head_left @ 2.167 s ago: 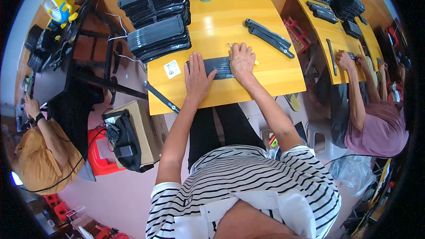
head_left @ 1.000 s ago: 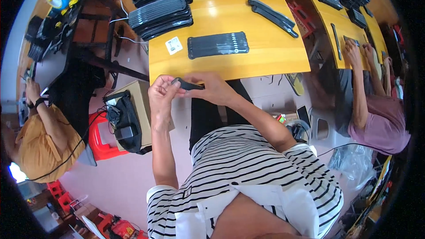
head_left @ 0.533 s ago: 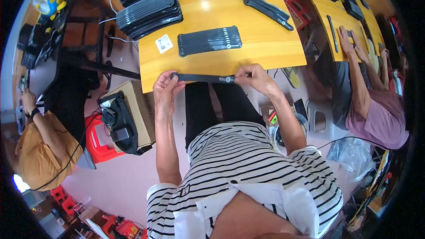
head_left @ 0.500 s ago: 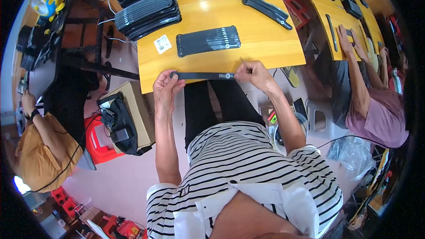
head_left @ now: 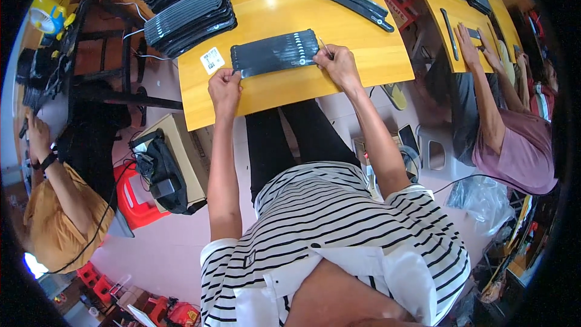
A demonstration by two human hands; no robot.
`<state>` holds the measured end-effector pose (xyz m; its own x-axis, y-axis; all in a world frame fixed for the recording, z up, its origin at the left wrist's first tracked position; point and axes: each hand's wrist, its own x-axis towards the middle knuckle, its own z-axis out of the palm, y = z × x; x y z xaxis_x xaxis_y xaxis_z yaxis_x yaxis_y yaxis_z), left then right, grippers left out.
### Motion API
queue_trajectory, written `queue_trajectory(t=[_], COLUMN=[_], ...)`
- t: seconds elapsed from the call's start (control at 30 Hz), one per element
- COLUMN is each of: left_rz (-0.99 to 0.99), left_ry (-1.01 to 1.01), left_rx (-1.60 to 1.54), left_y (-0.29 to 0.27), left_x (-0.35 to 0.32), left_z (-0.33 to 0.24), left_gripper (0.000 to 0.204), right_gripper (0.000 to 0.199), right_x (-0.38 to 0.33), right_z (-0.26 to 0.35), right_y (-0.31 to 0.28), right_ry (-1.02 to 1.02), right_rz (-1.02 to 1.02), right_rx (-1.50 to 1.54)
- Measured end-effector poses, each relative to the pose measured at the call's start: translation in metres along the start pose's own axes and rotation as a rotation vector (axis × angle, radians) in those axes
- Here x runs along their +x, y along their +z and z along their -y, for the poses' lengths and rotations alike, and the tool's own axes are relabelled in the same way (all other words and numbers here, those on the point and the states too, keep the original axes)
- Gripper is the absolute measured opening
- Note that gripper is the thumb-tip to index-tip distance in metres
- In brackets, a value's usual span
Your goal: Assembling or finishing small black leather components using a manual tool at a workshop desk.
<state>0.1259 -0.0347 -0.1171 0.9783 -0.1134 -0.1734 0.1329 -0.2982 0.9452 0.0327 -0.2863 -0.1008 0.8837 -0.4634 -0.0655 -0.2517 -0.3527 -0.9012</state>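
Observation:
A row of flat black strips [head_left: 272, 53] lies side by side on the yellow table, with pale marks near the right end. My left hand [head_left: 225, 89] is closed, thumb and fingers pinching the left end of the nearest strip at the row's near corner. At the row's right end, my right hand [head_left: 340, 68] is closed around a thin pointed tool [head_left: 324, 44] that sticks up from its fingers. Those fingertips also touch the strip's right end, partly hiding it. A white printed label [head_left: 212, 60] lies just left of the row.
Tall stacks of bundled black strips [head_left: 190, 18] stand at the table's back left. Several loose black strips [head_left: 354, 5] lie at the back right. Beside the table are an open cardboard box [head_left: 187, 163] and a red stool [head_left: 133, 200]. Other people work on both sides.
Both hands have moved away from me, carrying the single black strip from the table's near edge up to the row. It now lies along the row's near side.

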Motion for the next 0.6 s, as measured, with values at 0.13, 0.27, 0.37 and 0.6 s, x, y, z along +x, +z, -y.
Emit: queue_trajectory(t=[0.13, 0.27, 0.37, 0.6], left_rz=[-0.057, -0.06, -0.06, -0.111], left_ry=[0.007, 0.036, 0.021, 0.017], left_rx=[0.006, 0.043, 0.071, 0.143], left_y=[0.006, 0.006, 0.006, 0.007], left_x=[0.0, -0.002, -0.004, -0.003], left_z=[0.002, -0.003, -0.007, -0.006], left_gripper=[0.008, 0.009, 0.01, 0.009], right_gripper=[0.017, 0.018, 0.017, 0.015], right_x=[0.0, 0.0, 0.0, 0.0], right_z=[0.0, 0.004, 0.004, 0.009], right_y=[0.002, 0.003, 0.003, 0.006], right_ry=[-0.021, 0.001, -0.002, -0.03], right_rz=[-0.074, -0.101, -0.11, -0.156], right_rx=[-0.115, -0.19, -0.198, -0.259])
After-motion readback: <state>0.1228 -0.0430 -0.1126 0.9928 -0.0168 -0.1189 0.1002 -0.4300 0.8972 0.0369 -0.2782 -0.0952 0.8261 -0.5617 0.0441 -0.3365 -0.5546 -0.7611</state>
